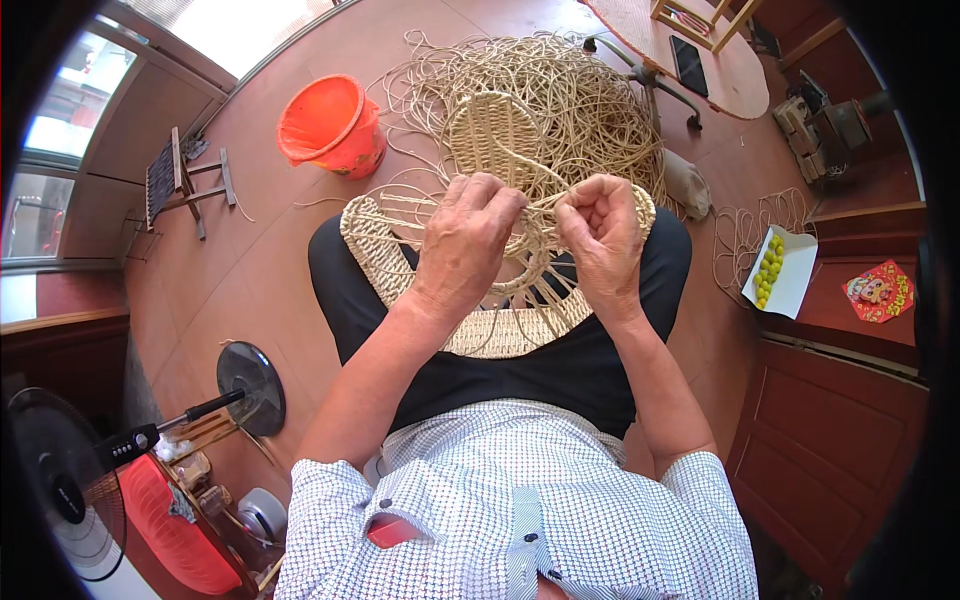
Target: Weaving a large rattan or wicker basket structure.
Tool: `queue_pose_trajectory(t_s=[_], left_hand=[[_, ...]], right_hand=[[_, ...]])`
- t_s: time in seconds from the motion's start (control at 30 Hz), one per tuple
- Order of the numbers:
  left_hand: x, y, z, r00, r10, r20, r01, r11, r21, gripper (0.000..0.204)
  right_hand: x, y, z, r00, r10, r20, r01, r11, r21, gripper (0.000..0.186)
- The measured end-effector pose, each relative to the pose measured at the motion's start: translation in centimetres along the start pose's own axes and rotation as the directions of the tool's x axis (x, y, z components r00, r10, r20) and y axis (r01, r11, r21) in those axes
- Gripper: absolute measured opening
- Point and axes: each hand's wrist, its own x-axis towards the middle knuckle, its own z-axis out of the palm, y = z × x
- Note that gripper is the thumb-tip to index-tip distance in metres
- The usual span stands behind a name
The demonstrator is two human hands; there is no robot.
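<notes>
On my lap rests a piece of woven straw work (500,333), with thick braided bands around a ring of loose strands and a tightly woven oval panel (492,135) at its far end. My left hand (466,235) is closed over the strands near the middle, its fingertips bent down so that what they pinch is partly hidden. Close beside it on the right, my right hand (603,232) pinches a straw cord (535,165) between thumb and forefinger. That cord runs up and left toward the oval panel.
A large tangled heap of straw cord (590,110) lies on the floor beyond my knees. Left of it stands a red bucket (333,125). Further left is a small wooden stool (190,180); a fan (70,490) stands at lower left. A white tray of yellow-green fruit (785,275) sits at right.
</notes>
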Motion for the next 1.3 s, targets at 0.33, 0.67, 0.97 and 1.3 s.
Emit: queue_pose_trajectory(t_s=[0.33, 0.67, 0.97, 1.3], left_hand=[[1.7, 0.6, 0.6, 0.991, -0.126, 0.047, 0.126, 0.992, -0.011, 0.01], [1.3, 1.1, 1.3, 0.99, -0.124, 0.066, 0.125, 0.992, -0.019, 0.009], [1.0, 1.5, 0.6, 0.989, -0.138, 0.056, 0.14, 0.989, -0.037, 0.015], [0.4, 1.6, 1.1, 0.997, -0.074, 0.006, 0.074, 0.994, -0.076, 0.016]], right_hand=[[3.7, -2.0, -0.3, 0.968, -0.207, -0.141, 0.159, 0.943, -0.291, 0.015], [5.8, -1.8, 0.2, 0.937, -0.255, 0.24, 0.35, 0.64, -0.684, 0.031], [5.5, -4.0, 0.2, 0.979, 0.024, 0.204, 0.115, 0.76, -0.64, 0.057], [0.2, -4.7, -0.6, 0.974, -0.209, 0.084, 0.217, 0.773, -0.597, 0.042]])
